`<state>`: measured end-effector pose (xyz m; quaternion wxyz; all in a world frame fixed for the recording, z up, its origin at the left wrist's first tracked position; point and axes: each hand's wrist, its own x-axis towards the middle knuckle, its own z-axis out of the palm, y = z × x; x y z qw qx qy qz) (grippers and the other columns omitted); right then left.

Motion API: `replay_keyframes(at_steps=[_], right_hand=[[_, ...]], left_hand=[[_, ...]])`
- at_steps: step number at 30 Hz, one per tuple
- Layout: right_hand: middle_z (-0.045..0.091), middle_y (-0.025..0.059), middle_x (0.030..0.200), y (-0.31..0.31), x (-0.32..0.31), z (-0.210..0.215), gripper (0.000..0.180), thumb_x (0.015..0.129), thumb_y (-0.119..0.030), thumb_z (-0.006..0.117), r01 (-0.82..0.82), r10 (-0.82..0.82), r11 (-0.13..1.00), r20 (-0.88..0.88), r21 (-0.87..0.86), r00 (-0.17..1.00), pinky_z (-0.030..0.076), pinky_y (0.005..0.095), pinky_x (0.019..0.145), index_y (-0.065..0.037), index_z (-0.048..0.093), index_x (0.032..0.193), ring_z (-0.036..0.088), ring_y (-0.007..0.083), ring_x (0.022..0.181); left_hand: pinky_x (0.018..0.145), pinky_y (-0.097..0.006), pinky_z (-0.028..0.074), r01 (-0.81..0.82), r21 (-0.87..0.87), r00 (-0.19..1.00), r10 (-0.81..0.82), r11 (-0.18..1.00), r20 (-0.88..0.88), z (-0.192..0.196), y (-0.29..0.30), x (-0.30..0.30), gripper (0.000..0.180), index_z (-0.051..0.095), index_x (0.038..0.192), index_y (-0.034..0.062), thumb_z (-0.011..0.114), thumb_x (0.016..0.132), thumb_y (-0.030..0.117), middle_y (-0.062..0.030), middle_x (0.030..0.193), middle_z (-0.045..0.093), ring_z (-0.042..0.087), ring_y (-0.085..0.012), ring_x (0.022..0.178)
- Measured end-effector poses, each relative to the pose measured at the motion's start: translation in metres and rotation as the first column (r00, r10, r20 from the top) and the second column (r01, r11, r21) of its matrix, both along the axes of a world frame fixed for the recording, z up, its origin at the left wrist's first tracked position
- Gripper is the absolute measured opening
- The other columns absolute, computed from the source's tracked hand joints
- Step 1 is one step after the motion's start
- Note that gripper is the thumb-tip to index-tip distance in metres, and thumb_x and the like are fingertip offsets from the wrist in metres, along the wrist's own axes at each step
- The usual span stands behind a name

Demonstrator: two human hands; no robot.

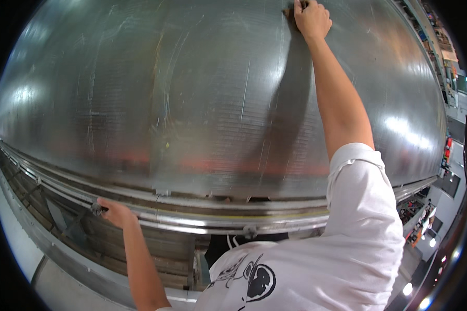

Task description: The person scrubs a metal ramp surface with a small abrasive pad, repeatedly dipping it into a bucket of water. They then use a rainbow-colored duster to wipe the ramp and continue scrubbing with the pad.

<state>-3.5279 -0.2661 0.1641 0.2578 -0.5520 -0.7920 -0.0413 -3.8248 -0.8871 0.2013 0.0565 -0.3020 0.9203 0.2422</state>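
A wide, scratched sheet-metal surface [207, 78] fills most of the view. My right hand [313, 22] reaches far across it, near the top edge, with its fingers closed. Something small and dark brown [289, 12] shows beside those fingers against the metal, but its kind is not clear. Down at the left, my left hand [120, 213] is at the metal rail along the near edge. Its fingers are closed around a dark round knob [97, 209], which they partly hide.
Along the near side run long metal rails [181, 223], with another round fitting [250, 231] close to my body. Below the rails lies a slatted metal frame [166, 262]. Cluttered shelves [433, 39] and a bench with tools [417, 223] stand to the right.
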Motion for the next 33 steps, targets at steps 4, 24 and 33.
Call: replay_keyframes(at_steps=[4,24,33], right_hand=[[0.071,0.0138,0.093,-0.117,0.024,0.003,0.041,0.097,-0.043,0.068,-0.134,0.134,0.989,-0.01,-0.06,0.991,0.05,0.0522,0.083,-0.005,0.071,0.085,0.065,0.0382,0.093],[0.069,0.0158,0.092,-0.11,-0.095,-0.007,0.045,0.097,-0.05,0.067,-0.216,0.216,0.976,-0.009,-0.026,0.976,0.05,0.0524,0.08,-0.006,0.068,0.085,0.065,0.0371,0.093],[0.063,0.0144,0.093,-0.319,-0.038,0.02,0.033,0.093,-0.041,0.074,-0.55,0.561,0.814,0.008,-0.189,0.828,0.045,0.0493,0.082,-0.009,0.064,0.091,0.059,0.0348,0.09]], left_hand=[[0.11,-0.059,0.051,0.031,0.001,0.999,-0.031,1.0,0.022,0.012,0.013,0.008,0.094,0.021,0.161,-0.0058,0.034,0.105,0.069,-0.0308,0.155,0.043,0.047,-0.0477,0.141],[0.115,-0.055,0.044,-0.009,-0.053,0.999,0.011,0.999,0.03,0.021,0.018,0.009,0.094,0.019,0.163,-0.0029,0.028,0.104,0.071,-0.0293,0.16,0.037,0.046,-0.0464,0.142],[0.113,-0.056,0.046,0.006,0.012,0.997,-0.007,1.0,0.079,0.028,0.015,0.011,0.092,0.014,0.163,-0.0031,0.031,0.106,0.067,-0.0291,0.158,0.04,0.05,-0.0455,0.139]])
